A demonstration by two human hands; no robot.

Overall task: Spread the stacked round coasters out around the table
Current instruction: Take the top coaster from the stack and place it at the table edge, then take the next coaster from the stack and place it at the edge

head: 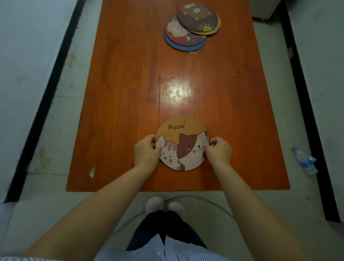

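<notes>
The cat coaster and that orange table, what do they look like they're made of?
Cat coaster: seemingly thin stiff board or cork with a matte printed face; it lies flat and shows no glare, though the core is hard to tell. Table: looks like wood or wood-look laminate with a glossy finish, given the grain streaks, the bright light reflection at its middle and a chipped pale spot near the front edge.
</notes>
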